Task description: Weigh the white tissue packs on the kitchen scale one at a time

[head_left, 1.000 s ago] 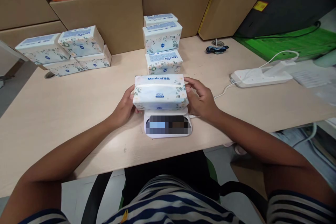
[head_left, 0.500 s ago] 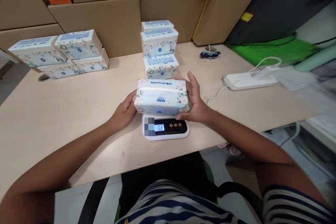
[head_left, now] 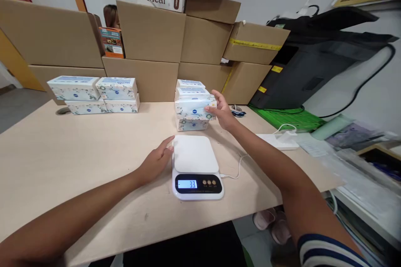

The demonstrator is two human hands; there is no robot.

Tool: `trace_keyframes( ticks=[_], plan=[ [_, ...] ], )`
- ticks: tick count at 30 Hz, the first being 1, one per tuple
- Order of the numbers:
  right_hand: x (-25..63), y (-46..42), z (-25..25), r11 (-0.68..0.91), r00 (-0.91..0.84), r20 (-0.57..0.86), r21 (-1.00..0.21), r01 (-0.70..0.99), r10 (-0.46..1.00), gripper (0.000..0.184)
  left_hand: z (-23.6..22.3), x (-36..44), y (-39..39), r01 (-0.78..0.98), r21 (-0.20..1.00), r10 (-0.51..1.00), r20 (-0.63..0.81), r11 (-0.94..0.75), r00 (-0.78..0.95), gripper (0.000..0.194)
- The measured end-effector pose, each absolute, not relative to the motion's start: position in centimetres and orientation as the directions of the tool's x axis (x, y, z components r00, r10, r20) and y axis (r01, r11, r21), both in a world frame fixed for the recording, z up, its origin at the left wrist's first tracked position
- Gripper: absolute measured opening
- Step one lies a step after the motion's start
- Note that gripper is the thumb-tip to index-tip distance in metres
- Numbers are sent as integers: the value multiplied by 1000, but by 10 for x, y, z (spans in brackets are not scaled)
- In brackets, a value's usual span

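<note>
In my right hand [head_left: 222, 112] is a pack of tissues [head_left: 191, 109], white with a floral print, gripped at its right end. It sits on or just over another tissue pack [head_left: 193, 125] at the front of the middle stack; I cannot tell whether they touch. My left hand [head_left: 158, 160] holds nothing, its fingers stretched out at the left edge of a white digital scale [head_left: 196, 154]. The scale's platform is bare and its lit display [head_left: 187, 184] appears to read 3.3. Behind the held pack, more tissue packs [head_left: 190, 84] are partly hidden.
Several tissue packs [head_left: 116, 89] are stacked two high at the left. Cardboard boxes [head_left: 140, 81] form a wall along the back. A white power strip [head_left: 275, 142] and a green tray-like item [head_left: 290, 121] lie at right, beside a dark machine [head_left: 303, 71]. Part of a person's head [head_left: 110, 16] shows behind the boxes.
My right hand has carried the tissue pack from over the scale forward to the middle stack. My left hand has let go of it and stays by the scale. The view has tilted up.
</note>
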State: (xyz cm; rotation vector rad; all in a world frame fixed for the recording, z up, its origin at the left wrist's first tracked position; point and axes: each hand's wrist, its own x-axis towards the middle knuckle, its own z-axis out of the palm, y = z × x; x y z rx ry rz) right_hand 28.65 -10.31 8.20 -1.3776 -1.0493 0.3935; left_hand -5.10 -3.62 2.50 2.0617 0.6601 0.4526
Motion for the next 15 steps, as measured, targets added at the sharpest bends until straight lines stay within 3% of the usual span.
trace_keyframes(
  ticks=[3, 7, 9, 11, 13, 15],
  plan=[
    [293, -102, 69, 146, 492, 373, -886, 440, 787, 132, 25, -43, -40, 329, 841, 579, -23, -429, 815, 85],
    [304, -108, 61, 49, 445, 467, -730, 681, 764, 106, 24, -41, -41, 329, 821, 556, -16, -468, 831, 91],
    [308, -112, 63, -1, 353, 557, -534, 845, 752, 88, 25, -43, -40, 321, 826, 553, -14, -463, 833, 93],
    [306, -116, 67, -38, 176, 624, -228, 973, 761, 67, 26, -44, -39, 323, 828, 553, -19, -458, 833, 91],
    [297, -117, 71, -35, -17, 647, 68, 997, 763, 49, 26, -45, -40, 328, 824, 552, -22, -462, 834, 89],
    [277, -109, 71, 28, -213, 643, 285, 958, 736, 41, 25, -46, -41, 322, 822, 545, -17, -470, 838, 87]
  ],
)
